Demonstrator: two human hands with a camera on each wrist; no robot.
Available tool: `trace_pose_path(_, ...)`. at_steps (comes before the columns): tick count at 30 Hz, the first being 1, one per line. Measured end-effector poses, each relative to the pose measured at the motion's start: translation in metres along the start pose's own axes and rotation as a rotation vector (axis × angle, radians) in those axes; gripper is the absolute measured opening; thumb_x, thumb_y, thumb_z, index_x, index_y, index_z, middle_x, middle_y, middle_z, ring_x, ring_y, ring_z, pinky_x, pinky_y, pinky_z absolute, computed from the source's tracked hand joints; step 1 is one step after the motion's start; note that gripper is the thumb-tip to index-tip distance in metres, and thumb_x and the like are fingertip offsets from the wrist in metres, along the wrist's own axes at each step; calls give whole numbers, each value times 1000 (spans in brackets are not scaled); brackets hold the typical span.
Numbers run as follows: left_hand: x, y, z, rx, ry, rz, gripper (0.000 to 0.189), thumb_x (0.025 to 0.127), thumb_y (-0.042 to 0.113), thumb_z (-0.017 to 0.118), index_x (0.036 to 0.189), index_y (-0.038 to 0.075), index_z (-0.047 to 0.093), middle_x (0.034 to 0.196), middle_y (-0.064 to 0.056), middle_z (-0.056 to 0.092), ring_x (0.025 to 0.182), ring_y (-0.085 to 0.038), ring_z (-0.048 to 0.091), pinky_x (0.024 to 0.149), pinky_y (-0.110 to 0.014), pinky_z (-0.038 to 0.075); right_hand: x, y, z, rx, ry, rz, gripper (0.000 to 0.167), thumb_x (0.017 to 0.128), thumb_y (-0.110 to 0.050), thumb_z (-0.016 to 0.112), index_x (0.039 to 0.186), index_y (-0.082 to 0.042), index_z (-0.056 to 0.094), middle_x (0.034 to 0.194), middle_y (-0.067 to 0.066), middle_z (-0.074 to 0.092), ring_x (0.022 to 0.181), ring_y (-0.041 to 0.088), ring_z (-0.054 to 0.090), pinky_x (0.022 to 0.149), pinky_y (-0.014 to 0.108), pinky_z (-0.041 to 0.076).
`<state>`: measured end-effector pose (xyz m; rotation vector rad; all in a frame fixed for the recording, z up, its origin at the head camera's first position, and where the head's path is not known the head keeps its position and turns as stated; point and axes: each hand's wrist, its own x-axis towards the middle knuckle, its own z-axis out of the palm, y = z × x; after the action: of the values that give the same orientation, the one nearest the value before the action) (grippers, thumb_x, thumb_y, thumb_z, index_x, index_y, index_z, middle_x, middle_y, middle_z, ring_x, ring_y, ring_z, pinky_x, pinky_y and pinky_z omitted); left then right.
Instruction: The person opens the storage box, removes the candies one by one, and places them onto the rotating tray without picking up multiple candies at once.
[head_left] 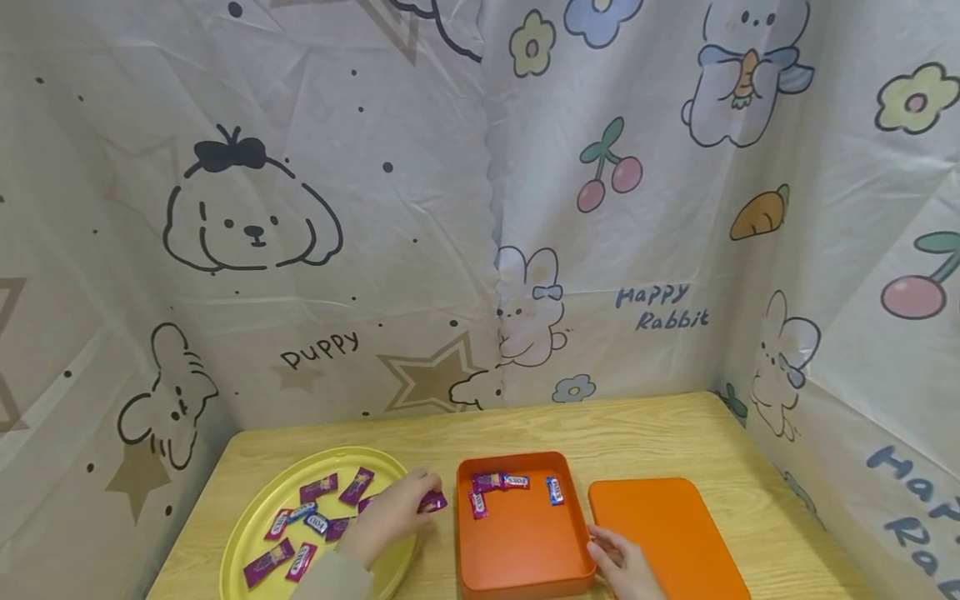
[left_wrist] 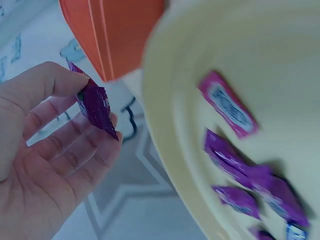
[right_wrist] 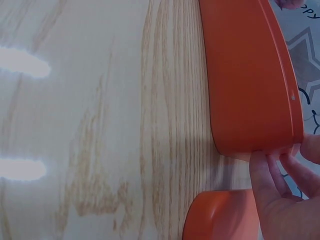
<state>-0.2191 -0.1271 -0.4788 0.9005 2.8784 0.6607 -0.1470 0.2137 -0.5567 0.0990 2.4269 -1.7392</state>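
My left hand (head_left: 393, 512) is over the right rim of the yellow plate (head_left: 238, 533), pinching a purple-wrapped candy (left_wrist: 95, 105) between thumb and fingertips. On the plate lie several wrapped candies, among them a large purple one (head_left: 268, 563), a pink one (head_left: 301, 562) and a blue one (head_left: 317, 523). An orange box (head_left: 525, 546) stands right of the plate. Inside, near its back, are a purple candy (head_left: 487, 482), pink ones (head_left: 478, 504) and a blue one (head_left: 554, 491). At the box's right side my right hand (head_left: 622, 562) holds its wall, fingers outside and thumb by the rim.
An orange lid (head_left: 667, 533) lies flat on the wooden table (head_left: 450, 432), to the right of the box and partly behind my right hand. A printed white curtain (head_left: 420, 250) hangs around the back and sides of the table.
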Motion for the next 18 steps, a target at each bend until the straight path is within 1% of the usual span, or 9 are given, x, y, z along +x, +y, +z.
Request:
trace_pose_path(3, -14, -13, -4, -28, 22, -1, 24, 74, 3, 69, 95, 7, 58, 86, 2, 52, 75, -14, 52, 66, -30, 48, -1, 0, -1, 6, 1, -5, 52, 92, -25, 53, 123, 16, 45, 114, 30, 55, 101, 36, 57, 79, 40, 51)
trace_pose_path(6, -28, -28, -7, -26, 31, -13, 27, 72, 2, 70, 97, 5, 58, 88, 0, 54, 78, -19, 55, 69, -34, 49, -2, -1, -1, 8, 4, -10, 52, 92, -26, 54, 123, 16, 45, 113, 30, 55, 100, 36, 57, 78, 40, 52)
trace_pose_path(7, -32, -33, -8, -29, 25, -23, 29, 71, 0, 70, 97, 4, 58, 89, 0, 54, 79, -20, 55, 70, -35, 49, -2, -1, -1, 9, 5, -9, 52, 92, -26, 54, 123, 16, 45, 113, 30, 55, 100, 36, 57, 78, 40, 52)
trace_pose_path(10, -44, -48, -9, -23, -4, -42, 30, 70, 4, 73, 96, 4, 58, 90, -2, 56, 83, -25, 57, 74, -40, 50, -2, -2, 0, 11, 6, -8, 53, 92, -26, 54, 123, 16, 45, 113, 30, 55, 100, 36, 57, 78, 40, 52)
trace_pose_path(12, -49, -56, -9, -33, -31, -52, 28, 70, 6, 74, 92, 4, 58, 88, -2, 56, 81, -26, 57, 73, -42, 49, -2, -2, 0, 13, 8, -9, 53, 92, -26, 54, 123, 16, 45, 113, 30, 55, 100, 36, 57, 78, 40, 52)
trace_pose_path(13, -52, -59, -8, -48, -48, -68, 27, 70, 7, 74, 92, 4, 58, 88, -2, 57, 82, -27, 57, 74, -43, 49, -2, -2, 0, 14, 7, -10, 53, 92, -26, 54, 123, 16, 45, 113, 30, 55, 100, 36, 57, 78, 40, 52)
trace_pose_path(14, -54, -62, -8, -52, -62, -76, 26, 70, 8, 74, 90, 5, 58, 86, -2, 57, 80, -26, 57, 72, -42, 49, -1, -2, 0, 14, 5, -11, 53, 92, -26, 54, 123, 16, 45, 113, 30, 55, 100, 35, 57, 78, 39, 52)
trace_pose_path(18, -57, -69, -6, -109, -118, -141, 22, 70, -5, 69, 85, 5, 58, 80, -1, 54, 72, -21, 53, 69, -41, 48, -1, -1, 0, 8, -2, -12, 52, 93, -25, 53, 123, 16, 45, 112, 29, 56, 99, 35, 58, 76, 38, 52)
